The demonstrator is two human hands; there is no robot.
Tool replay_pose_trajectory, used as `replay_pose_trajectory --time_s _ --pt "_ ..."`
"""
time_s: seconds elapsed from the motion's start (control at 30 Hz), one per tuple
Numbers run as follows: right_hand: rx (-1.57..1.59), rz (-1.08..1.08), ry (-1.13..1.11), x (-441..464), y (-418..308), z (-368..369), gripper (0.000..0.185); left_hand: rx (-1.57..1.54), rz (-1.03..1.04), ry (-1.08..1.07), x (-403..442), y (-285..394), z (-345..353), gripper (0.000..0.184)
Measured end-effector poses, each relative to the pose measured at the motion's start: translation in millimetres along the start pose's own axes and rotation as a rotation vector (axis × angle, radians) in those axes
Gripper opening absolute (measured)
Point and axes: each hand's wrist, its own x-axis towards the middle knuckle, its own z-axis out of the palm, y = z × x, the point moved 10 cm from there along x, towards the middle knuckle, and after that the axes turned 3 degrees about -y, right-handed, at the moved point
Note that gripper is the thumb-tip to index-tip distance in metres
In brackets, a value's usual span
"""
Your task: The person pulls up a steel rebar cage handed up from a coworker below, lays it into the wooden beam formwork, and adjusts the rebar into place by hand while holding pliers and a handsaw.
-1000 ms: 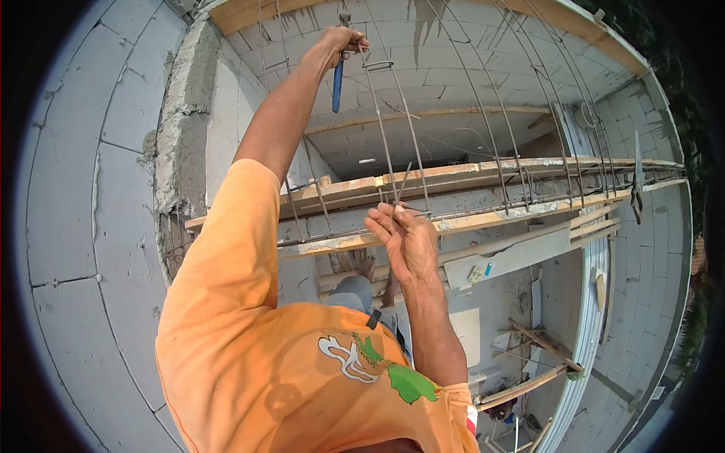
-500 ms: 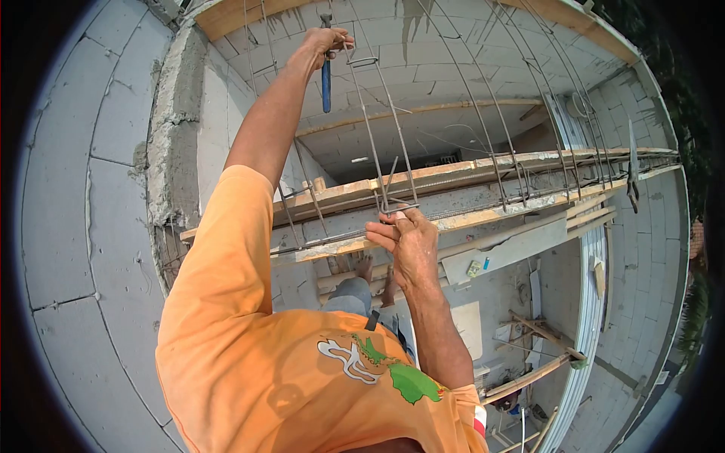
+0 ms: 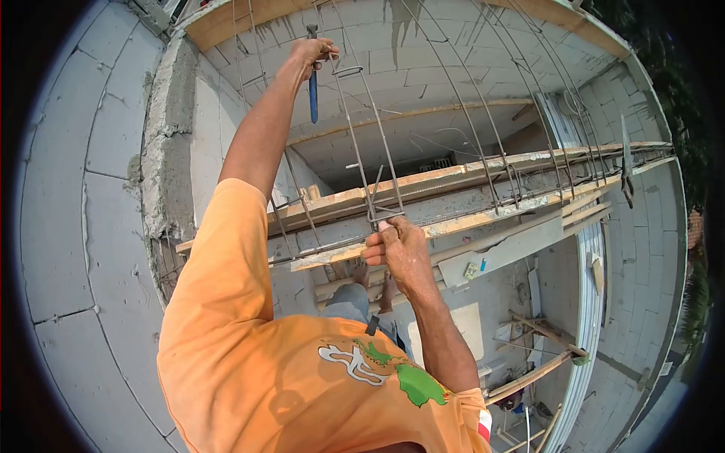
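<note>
Up at the top, my left hand (image 3: 313, 53) is closed around a blue-handled metal tool (image 3: 313, 102), whose handle hangs down. Its fingertips are at a thin upright steel bar (image 3: 349, 121). Lower down, my right hand (image 3: 396, 245) pinches the lower side of a bent steel stirrup (image 3: 387, 217) between thumb and fingers. That stirrup sits around the upright bars, just above the near formwork board (image 3: 445, 226). Another stirrup (image 3: 350, 72) is on the same bars, close to my left hand.
Long wooden boards (image 3: 445, 177) edge a trough with steel bars in it. More upright bars (image 3: 468, 113) stand to the right, near a hanging bladed tool (image 3: 627, 162). Rough concrete (image 3: 170, 143) and a block wall (image 3: 60, 249) lie left. Bare feet (image 3: 387, 293) show below the boards.
The view has shifted, so both hands appear further left and lower. My right hand has closed from loosely spread fingers to a pinch on the lower stirrup. My left hand keeps the tool.
</note>
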Motion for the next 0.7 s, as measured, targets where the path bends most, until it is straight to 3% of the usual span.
replay_pose_trajectory --time_s 0.37,0.63,0.7 --pt "-0.067 -0.01 -0.005 1 2 -6 0.03 -0.058 -0.077 -0.01 -3 -12 0 0.02" --pt "-0.064 -0.113 0.002 -28 3 -25 0.039 -0.005 0.039 0.093 -27 51 -38 0.023" --pt "-0.125 -0.147 0.104 -39 -1 -42 0.038 -0.029 0.051 0.092 -43 72 -52 0.025"
